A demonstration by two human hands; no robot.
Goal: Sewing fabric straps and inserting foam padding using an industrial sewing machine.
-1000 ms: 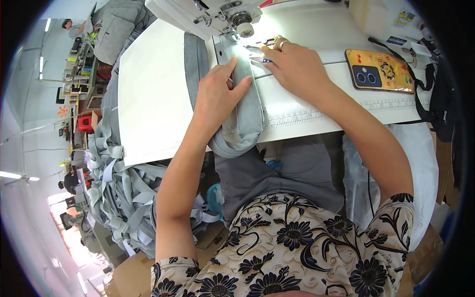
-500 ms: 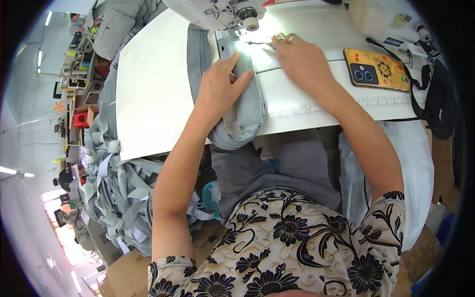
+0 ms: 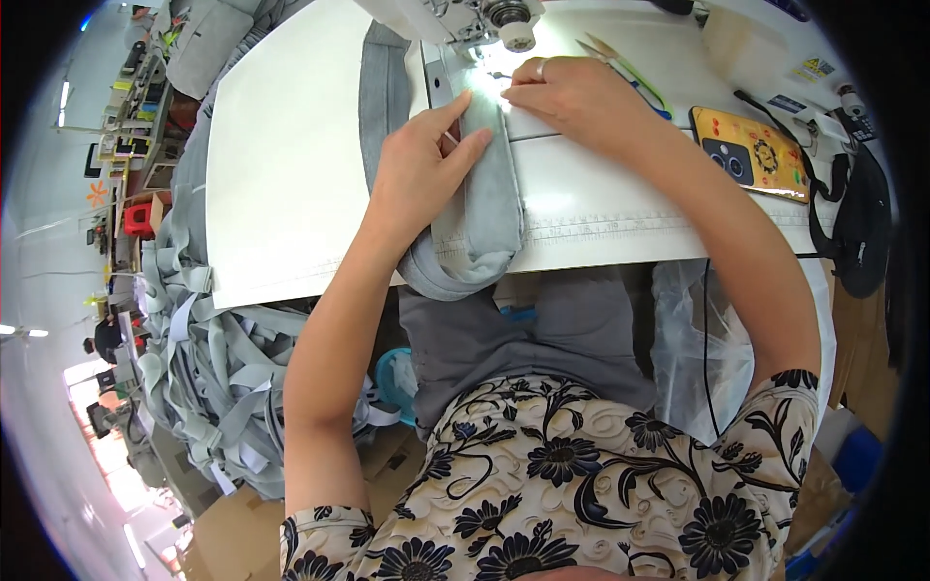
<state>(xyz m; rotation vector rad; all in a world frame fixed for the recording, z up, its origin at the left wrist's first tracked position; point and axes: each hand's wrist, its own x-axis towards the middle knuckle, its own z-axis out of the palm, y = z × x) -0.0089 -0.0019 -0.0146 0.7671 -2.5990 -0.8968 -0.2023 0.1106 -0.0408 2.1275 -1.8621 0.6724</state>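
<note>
On the white sewing table [image 3: 291, 184], the grey fabric strip [image 3: 493, 189] runs under the sewing machine [image 3: 412, 17] and loops back at the front edge, with the left hand [image 3: 415, 167] resting on it, thumb and forefinger spread. The right hand [image 3: 586, 102] has shifted in beside the strip, fingers curled, its grip unclear. The green-handled scissors [image 3: 618, 64], mostly covered 0.5 s ago, now lie exposed beyond it, apparently released.
</note>
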